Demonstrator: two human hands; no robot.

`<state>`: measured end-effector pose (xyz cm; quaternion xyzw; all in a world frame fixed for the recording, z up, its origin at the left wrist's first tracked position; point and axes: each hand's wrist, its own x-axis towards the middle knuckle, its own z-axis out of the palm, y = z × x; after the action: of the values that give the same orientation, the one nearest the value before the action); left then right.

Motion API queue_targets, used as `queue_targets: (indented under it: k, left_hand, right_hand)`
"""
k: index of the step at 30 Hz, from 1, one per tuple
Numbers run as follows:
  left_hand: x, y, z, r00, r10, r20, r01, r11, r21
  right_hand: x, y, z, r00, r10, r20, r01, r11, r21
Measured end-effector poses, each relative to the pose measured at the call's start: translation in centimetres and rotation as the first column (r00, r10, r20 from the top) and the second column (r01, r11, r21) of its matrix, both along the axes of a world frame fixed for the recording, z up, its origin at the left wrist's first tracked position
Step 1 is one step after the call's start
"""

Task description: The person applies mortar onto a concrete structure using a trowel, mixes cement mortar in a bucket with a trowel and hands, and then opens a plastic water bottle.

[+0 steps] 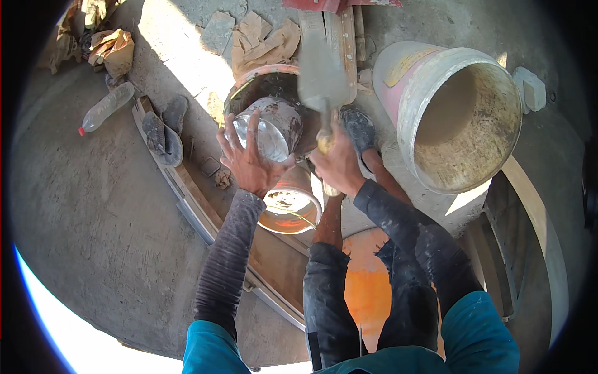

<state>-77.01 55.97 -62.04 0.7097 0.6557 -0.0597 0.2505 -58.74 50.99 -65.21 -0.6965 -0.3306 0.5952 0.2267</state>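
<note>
In my right hand point(339, 156) is a trowel point(324, 71), gripped by its pale handle. Its wide grey blade points away from me and looks smeared by motion. The fingers of my left hand point(252, 159) are spread at the near rim of a small round container point(283, 118) with a shiny pale inside and a stained outer wall; whether they press on it I cannot tell. That container lies tilted inside the mouth of a dirty bucket point(268, 70). Just nearer to me is an orange-rimmed bucket point(288, 225) with bright light inside.
A large stained bucket point(405, 93) leans at the right, its mouth toward me. Crumpled brown paper point(265, 43) lies beyond my hands. At left are a clear plastic bottle point(109, 107) with a red cap and sandals point(163, 137) by a long curved frame point(187, 193). My foot point(358, 128) is near the trowel.
</note>
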Motion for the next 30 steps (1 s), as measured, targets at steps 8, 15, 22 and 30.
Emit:
queue_targets:
  k: [8, 15, 22, 30]
  left_hand:
    - [0.1, 0.2, 0.0, 0.992, 0.106, 0.067, -0.11, 0.992, 0.059]
    - [-0.5, -0.4, -0.8, 0.964, 0.247, 0.096, -0.258, 0.96, 0.114]
    - [0.1, -0.4, -0.7, 0.826, 0.547, 0.137, -0.556, 0.831, 0.034]
    - [2.0, -0.1, -0.7, 0.614, 0.782, 0.108, -0.789, 0.605, 0.107]
  right_hand:
    - [-1.1, -1.0, 0.4, 0.94, 0.33, 0.086, -0.339, 0.931, 0.132]
    - [-0.4, -0.6, 0.2, 1.0, 0.008, 0.023, -0.009, 0.998, 0.061]
    - [0.3, 0.0, 1.3, 0.953, 0.3, 0.031, -0.301, 0.954, 0.008]
    - [-0.3, -0.7, 1.9, 0.881, 0.474, -0.012, -0.474, 0.881, 0.002]
